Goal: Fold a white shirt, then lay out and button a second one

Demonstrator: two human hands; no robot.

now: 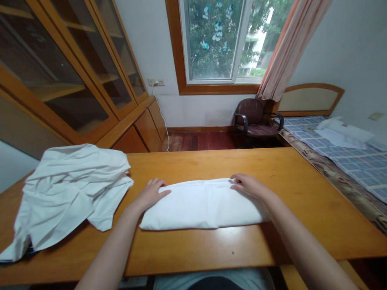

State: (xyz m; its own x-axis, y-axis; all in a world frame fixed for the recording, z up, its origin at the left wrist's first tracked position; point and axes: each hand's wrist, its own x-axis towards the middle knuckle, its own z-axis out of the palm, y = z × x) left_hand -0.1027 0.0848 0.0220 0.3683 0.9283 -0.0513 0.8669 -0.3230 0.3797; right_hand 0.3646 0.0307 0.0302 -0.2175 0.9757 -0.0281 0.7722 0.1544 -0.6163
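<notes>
currently | folded white cloth (193, 207) on table (308, 193), view's six o'clock | left hand (152, 194) at its ten o'clock, fingers loose; right hand (246, 185), two o'clock, grip unclear | uneven tug could skew folds

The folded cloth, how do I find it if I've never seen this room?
Look at the wooden table. The white cloth lies flat there, left hand at one end, right hand at the other. It's folded into a strip, unlike the crumpled white heap to its left.
</notes>
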